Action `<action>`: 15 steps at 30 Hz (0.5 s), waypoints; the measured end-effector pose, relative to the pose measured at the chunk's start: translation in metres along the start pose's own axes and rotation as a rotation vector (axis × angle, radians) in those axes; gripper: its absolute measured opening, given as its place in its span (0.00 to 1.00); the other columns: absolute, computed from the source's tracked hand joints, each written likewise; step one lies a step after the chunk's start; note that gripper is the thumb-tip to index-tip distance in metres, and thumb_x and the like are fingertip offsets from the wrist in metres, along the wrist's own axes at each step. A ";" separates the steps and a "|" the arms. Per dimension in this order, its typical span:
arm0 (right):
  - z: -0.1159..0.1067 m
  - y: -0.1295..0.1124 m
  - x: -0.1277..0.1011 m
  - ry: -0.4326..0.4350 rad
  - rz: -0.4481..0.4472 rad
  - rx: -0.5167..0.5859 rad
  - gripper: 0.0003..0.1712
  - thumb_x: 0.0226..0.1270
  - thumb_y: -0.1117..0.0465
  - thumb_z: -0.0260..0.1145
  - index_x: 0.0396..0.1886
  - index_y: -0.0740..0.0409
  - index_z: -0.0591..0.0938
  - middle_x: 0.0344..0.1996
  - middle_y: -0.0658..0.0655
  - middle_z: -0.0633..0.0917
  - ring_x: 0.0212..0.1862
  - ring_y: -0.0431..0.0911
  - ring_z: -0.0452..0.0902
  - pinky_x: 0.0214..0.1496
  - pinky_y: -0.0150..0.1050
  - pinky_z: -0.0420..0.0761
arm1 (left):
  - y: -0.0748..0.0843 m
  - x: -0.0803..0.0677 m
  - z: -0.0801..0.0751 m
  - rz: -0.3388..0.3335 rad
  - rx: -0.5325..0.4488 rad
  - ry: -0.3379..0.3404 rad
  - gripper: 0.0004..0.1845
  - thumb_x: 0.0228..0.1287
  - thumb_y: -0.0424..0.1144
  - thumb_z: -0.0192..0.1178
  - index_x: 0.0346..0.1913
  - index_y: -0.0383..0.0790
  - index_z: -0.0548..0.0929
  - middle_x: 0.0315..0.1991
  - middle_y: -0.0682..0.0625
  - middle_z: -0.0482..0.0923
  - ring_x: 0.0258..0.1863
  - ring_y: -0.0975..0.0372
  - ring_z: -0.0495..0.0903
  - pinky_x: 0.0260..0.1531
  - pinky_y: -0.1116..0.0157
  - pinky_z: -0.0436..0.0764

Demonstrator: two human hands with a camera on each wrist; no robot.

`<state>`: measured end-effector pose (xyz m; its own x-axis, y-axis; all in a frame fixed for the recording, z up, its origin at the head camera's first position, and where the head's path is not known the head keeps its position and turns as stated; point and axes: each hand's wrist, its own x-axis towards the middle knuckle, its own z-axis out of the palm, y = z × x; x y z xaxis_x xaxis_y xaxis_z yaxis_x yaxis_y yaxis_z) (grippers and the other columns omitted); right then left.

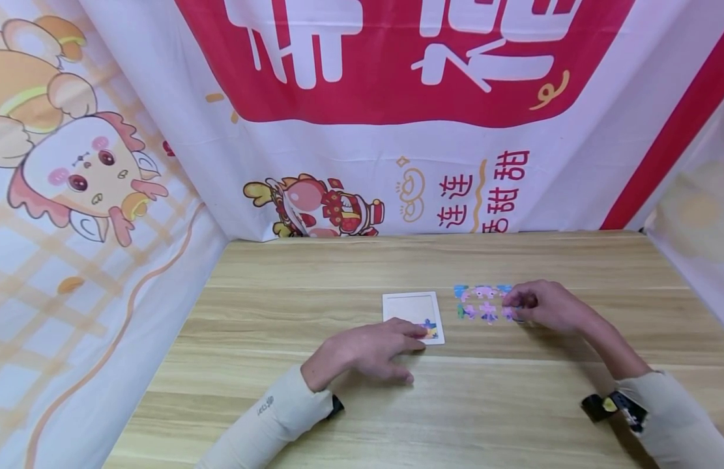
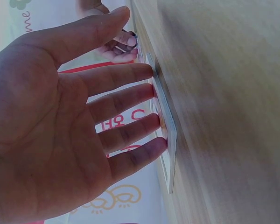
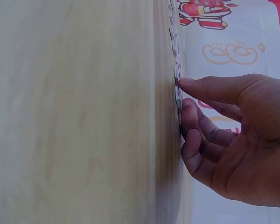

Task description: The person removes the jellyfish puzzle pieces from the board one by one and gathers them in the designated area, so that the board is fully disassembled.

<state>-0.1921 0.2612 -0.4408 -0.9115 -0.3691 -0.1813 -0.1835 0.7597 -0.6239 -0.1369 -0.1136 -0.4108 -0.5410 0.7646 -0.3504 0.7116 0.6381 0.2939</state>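
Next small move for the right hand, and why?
Probably lift the loose puzzle piece that the right hand is pinching and carry it to the white tray. The left hand presses straight fingers on the tray, which holds one piece in a corner; the other pieces lie beside it.

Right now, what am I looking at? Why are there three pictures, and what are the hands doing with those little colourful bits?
These are a person's two hands, filmed by three cameras: one on the head looking down, one on each wrist looking sideways along the wooden table. The left hand lies with straight fingers touching a white puzzle tray, which has one coloured piece in its corner. The right hand has curled fingers on the loose puzzle pieces lying beside the tray. Whether it has lifted one, the pictures do not show.
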 end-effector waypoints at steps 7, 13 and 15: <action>0.003 -0.012 0.004 0.004 -0.027 0.002 0.10 0.74 0.63 0.73 0.51 0.56 0.90 0.41 0.52 0.89 0.41 0.46 0.76 0.38 0.33 0.77 | -0.001 -0.002 -0.001 0.005 -0.005 -0.003 0.33 0.76 0.53 0.66 0.78 0.47 0.75 0.86 0.54 0.60 0.86 0.58 0.58 0.86 0.60 0.60; 0.011 -0.030 0.010 -0.017 -0.057 0.037 0.08 0.74 0.65 0.71 0.49 0.56 0.89 0.41 0.53 0.89 0.41 0.46 0.78 0.38 0.33 0.81 | -0.003 -0.008 -0.004 0.003 -0.032 0.005 0.34 0.77 0.53 0.65 0.80 0.46 0.73 0.86 0.53 0.61 0.86 0.57 0.58 0.85 0.58 0.62; 0.015 -0.036 0.012 -0.027 -0.067 0.042 0.07 0.74 0.65 0.71 0.49 0.57 0.89 0.40 0.53 0.89 0.41 0.46 0.79 0.38 0.33 0.82 | -0.004 -0.012 -0.005 -0.012 -0.046 0.004 0.35 0.77 0.53 0.65 0.81 0.46 0.72 0.86 0.53 0.60 0.86 0.57 0.58 0.85 0.57 0.63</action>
<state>-0.1911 0.2220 -0.4319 -0.8874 -0.4331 -0.1579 -0.2277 0.7097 -0.6667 -0.1356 -0.1253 -0.4034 -0.5511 0.7572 -0.3508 0.6835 0.6507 0.3307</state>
